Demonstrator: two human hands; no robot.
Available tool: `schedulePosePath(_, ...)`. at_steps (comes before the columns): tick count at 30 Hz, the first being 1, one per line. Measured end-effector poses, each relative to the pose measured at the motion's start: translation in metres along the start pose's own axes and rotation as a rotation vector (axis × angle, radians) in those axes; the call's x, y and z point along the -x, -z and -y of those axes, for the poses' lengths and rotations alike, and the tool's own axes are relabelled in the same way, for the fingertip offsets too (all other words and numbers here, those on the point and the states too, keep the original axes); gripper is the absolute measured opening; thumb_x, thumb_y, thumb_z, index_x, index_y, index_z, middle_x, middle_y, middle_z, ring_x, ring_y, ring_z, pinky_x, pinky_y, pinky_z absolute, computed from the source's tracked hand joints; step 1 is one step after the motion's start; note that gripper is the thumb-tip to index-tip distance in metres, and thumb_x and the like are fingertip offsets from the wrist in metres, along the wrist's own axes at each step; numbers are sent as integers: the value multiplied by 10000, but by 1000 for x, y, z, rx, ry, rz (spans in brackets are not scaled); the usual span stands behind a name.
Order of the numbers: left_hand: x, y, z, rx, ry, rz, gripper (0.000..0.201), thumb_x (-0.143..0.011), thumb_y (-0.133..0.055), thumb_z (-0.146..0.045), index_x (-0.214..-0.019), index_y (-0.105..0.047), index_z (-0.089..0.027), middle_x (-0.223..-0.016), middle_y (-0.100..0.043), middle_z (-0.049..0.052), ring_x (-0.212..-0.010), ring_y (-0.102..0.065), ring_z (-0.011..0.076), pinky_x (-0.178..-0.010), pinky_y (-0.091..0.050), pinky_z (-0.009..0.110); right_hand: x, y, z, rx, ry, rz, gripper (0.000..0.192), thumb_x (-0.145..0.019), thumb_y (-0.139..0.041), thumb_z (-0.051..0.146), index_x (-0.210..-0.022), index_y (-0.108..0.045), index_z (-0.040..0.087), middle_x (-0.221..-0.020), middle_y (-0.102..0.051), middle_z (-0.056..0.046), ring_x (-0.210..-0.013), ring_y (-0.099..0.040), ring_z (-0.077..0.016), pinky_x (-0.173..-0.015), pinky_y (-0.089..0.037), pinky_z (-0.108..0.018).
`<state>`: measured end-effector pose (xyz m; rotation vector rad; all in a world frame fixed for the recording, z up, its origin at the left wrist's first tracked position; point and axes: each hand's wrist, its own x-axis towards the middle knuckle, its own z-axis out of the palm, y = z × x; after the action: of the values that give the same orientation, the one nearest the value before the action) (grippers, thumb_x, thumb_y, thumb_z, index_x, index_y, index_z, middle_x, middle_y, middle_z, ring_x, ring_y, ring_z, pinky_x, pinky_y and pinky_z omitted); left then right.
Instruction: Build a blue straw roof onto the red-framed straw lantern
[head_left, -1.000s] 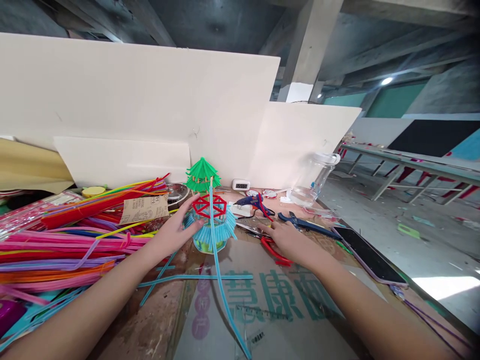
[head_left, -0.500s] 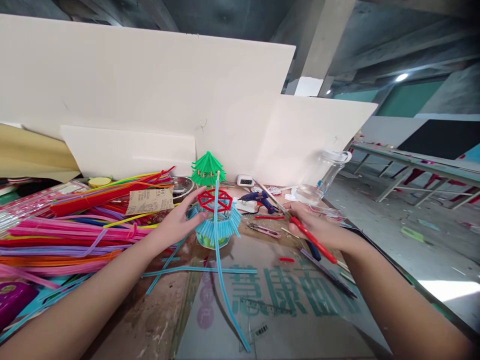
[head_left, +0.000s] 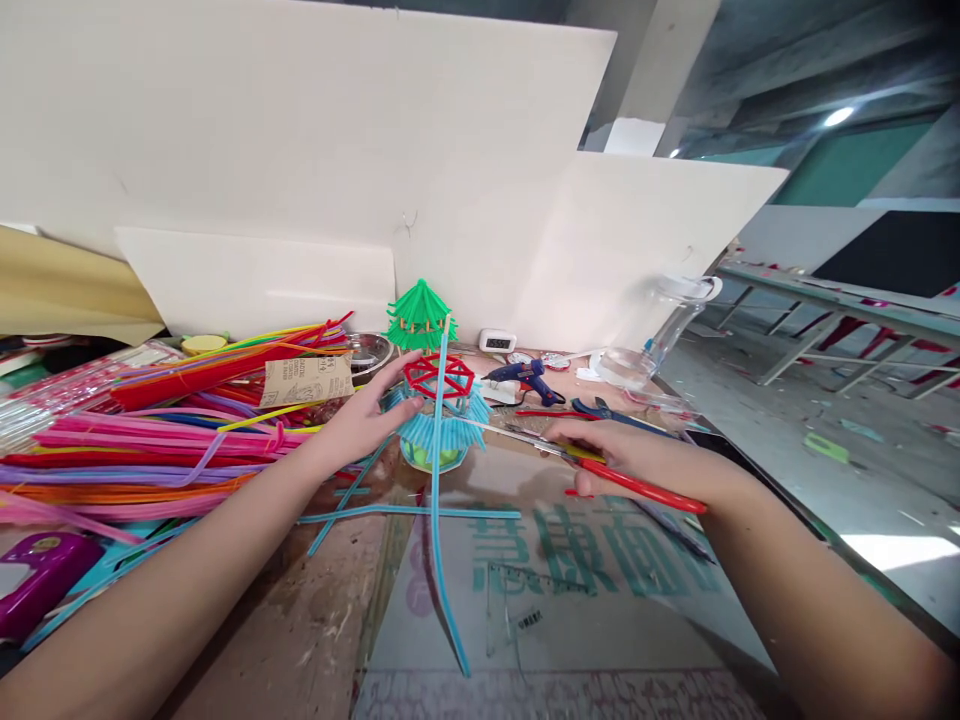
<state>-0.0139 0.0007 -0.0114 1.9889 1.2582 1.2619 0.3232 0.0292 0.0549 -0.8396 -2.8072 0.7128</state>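
My left hand (head_left: 375,410) grips the left side of a small pipe-cleaner pavilion model, thumb and fingers at its red spoked frame (head_left: 442,376). Below the frame is a light-blue fringed skirt (head_left: 442,428) around a roundish base. A long light-blue pipe-cleaner strip (head_left: 436,500) runs down the model's front and onto the mat, with a pale stick-like tip on top. My right hand (head_left: 600,445) is closed on red-handled long-nose pliers (head_left: 637,485), their metal nose pointing left at the model. A thin pale piece extends from the nose to the skirt; whether it touches is unclear.
Bundles of coloured pipe cleaners (head_left: 172,430) cover the left side. A green roof piece (head_left: 421,315) stands behind the model. Farther back are a hot glue gun (head_left: 521,375), a small digital clock (head_left: 496,341) and a clear jug (head_left: 660,335). White boards (head_left: 300,150) stand behind.
My right hand has swung the pliers from pointing up and away to pointing left, with the nose nearer the model. My left hand stays at the model; the view has tilted down slightly.
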Motion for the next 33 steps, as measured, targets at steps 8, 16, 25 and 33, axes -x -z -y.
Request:
schedulePosePath(8,3,-5,-16,-83,-13,25,628,-903,-530,-446,-1466,-317,-268,-1525,-368,34,-1420,-290,229,-1178,-215,394,-8,-11,4,-14,57,22,352,-854,-562,479,-1063,-615,201,-1048,-640,-53,-892,-563,-204,-809,-442,-312)
schedulePosePath(16,6,-7,-24,-158,-45,43,624,-911,-530,-430,-1473,-305,-276,-1540,-346,20,-1429,-269,210,-1176,-222,349,-12,-16,10,-17,103,-4,288,-836,-602,444,-971,-621,191,-1003,-634,-42,-874,-551,-192,-809,-427,-305)
schedulePosePath(25,5,-7,-26,-173,-28,49,639,-914,-523,-437,-1481,-293,-255,-1554,-315,40,-1431,-265,205,-1183,-198,362,-16,-15,12,61,53,58,256,-824,-631,414,-929,-591,183,-874,-584,-1,-785,-519,-154,-702,-385,-254)
schedulePosePath(33,6,-8,-23,-177,-25,41,634,-902,-518,-476,-1463,-324,-252,-1551,-321,47,-1432,-263,233,-1183,-199,391,-15,-16,13,51,63,30,244,-831,-616,400,-937,-587,182,-914,-593,-15,-799,-527,-158,-705,-388,-256)
